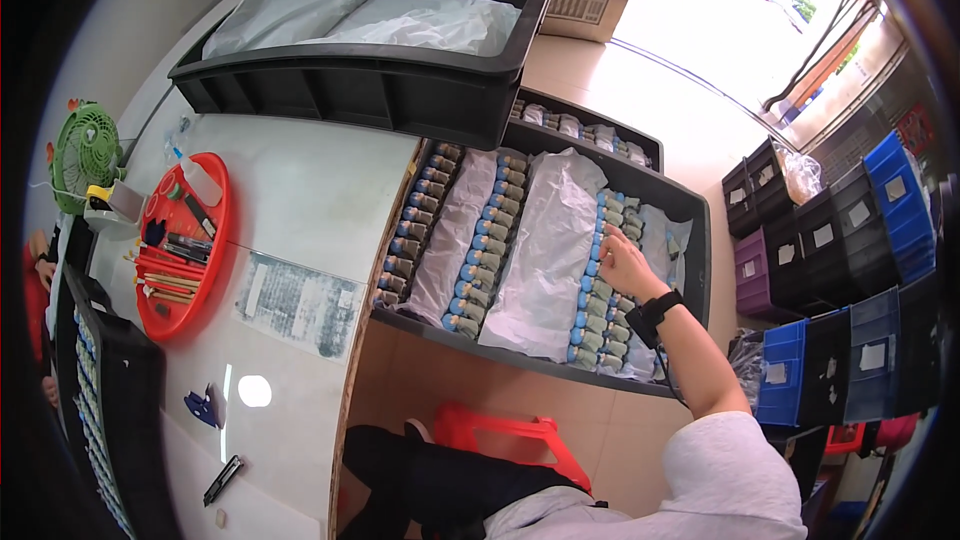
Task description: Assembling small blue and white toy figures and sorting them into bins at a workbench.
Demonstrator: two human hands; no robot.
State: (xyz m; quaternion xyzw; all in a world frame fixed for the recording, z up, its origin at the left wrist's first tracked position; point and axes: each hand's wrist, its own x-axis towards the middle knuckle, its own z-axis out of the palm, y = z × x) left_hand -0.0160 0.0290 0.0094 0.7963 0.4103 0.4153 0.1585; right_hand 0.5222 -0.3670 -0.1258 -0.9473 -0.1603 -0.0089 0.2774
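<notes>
While the right hand (622, 262) reaches into the big black plastic floor crate (690, 240), its fingers rest on the column of small grey parts with blue caps (598, 290) at about 3 o'clock from frame centre. Fingers are curled down onto the top of that column; can't tell whether anything is actually pinched between them (too small to resolve). A black wrist strap (655, 312) sits just behind the hand, with a thin cable running down along the forearm.

Left hand: not visible anywhere.

Crate contents: more columns of the same blue-capped parts (490, 240) at centre, and another column (412, 230) along the crate's left wall, with translucent white plastic sheets (545, 250) lying between the columns.

At 12 o'clock, a second black plastic crate (380, 90) sits on the white worktable (300, 190), holding white plastic bags (400, 20). At 9 o'clock on the table, a round red plastic tray (215, 230) holds brushes, sticks and a small white bottle. A small green desk fan (82, 150) stands just beyond it, at the table's far-left edge.

At 6 o'clock, a red plastic stool (510, 435) is under the person's dark-trousered legs. At 3 to 4 o'clock, stacked blue, black and purple storage bins (860, 270) stand well apart from the hand.
</notes>
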